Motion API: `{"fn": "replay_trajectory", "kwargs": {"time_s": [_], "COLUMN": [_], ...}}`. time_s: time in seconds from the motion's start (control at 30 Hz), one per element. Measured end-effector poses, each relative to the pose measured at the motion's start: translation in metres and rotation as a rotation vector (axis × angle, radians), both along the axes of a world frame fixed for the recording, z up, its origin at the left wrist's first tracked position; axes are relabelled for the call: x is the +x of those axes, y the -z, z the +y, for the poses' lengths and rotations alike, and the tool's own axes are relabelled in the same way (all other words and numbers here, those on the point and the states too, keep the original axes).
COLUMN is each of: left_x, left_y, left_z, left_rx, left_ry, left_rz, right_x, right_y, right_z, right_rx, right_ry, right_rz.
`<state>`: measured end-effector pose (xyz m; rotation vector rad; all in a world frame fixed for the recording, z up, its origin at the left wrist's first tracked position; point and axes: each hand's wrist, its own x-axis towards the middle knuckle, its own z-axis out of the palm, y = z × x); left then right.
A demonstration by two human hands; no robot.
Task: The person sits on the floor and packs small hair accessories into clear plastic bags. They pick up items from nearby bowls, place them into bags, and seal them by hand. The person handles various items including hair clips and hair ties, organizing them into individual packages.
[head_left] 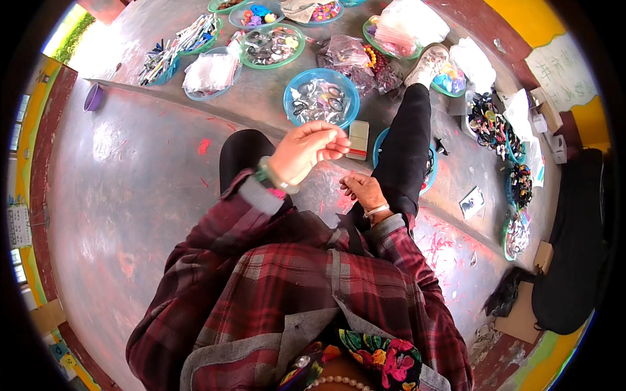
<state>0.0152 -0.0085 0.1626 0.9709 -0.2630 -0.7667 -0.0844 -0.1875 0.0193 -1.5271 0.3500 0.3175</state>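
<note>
My left hand (305, 154) is raised in front of me with the fingers curled in and the fingertips pressed together. Lower and to its right, my right hand (366, 190) also has its fingers pinched, close to my bent right leg. Whatever either hand pinches is too small to make out. Just beyond the fingers lies a small flat grey-green box (358, 138) with a red stripe. A blue basket (353, 104) of bagged, dark-handled scissors stands past my left hand. Another blue basket (431, 177) is partly hidden behind my right leg.
Green basket (302, 54), pens (195, 34), clear plastic bags (212, 70) and purple bundles (345, 55) spread across the raised floor. Dark cords (490, 124) fill containers at right. A card (472, 202) lies near the step edge; a purple cup (93, 98) stands far left.
</note>
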Motion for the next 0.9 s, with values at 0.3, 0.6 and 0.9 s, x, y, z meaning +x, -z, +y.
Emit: {"fn": "replay_trajectory", "kwargs": {"time_s": [0.3,0.6,0.9], "left_x": [-0.092,-0.102,-0.092], "left_y": [-0.204,-0.187,-0.173], "left_z": [0.043,0.054,0.071], "left_rx": [-0.398,-0.713,-0.836], "left_ry": [0.483,0.618,0.647], "left_rz": [-0.807,-0.787,-0.712], "right_x": [0.006,0.002,0.006], "right_y": [0.004,0.002,0.007], "right_z": [0.015,0.014,0.017], "right_rx": [-0.222,-0.339,-0.366], "right_ry": [-0.160,-0.213,-0.291], "right_rz": [0.106,0.101,0.069]}}
